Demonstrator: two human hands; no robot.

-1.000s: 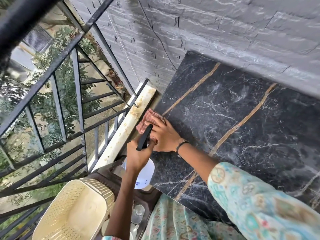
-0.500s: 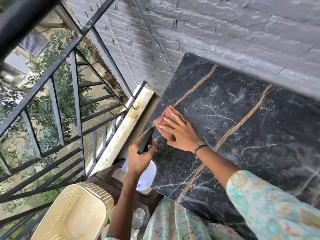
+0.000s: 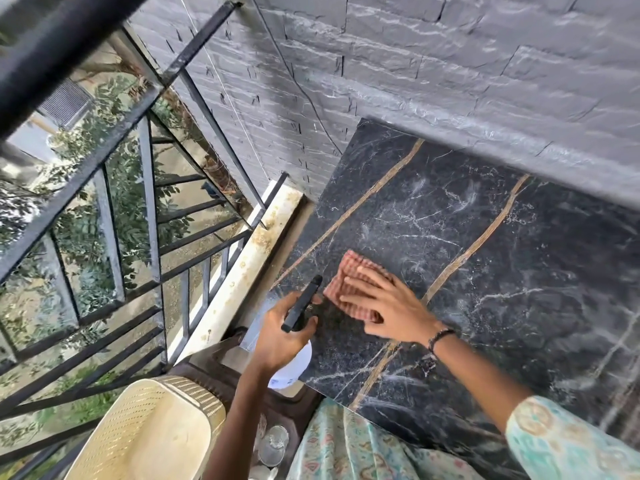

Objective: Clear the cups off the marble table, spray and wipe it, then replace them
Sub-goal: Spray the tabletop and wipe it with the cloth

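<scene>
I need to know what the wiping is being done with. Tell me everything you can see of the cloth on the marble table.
The cloth is a small checked rag in reddish-pink and pale tones, woven fabric by its look, folded or bunched into a rough rectangle. It lies flat on the dark marble table near its left edge, between two tan veins. The right hand presses on it with straight, spread fingers, covering its near part. The left hand, gripping a spray bottle, stays clear of it.

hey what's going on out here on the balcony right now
A person is wiping a black marble table. The right hand presses a folded reddish checked cloth flat on the slab near its left edge, while the left hand grips a white spray bottle by its black trigger head. No cups stand on the visible marble; a clear glass sits low beside the table, next to a cream basket.
</scene>
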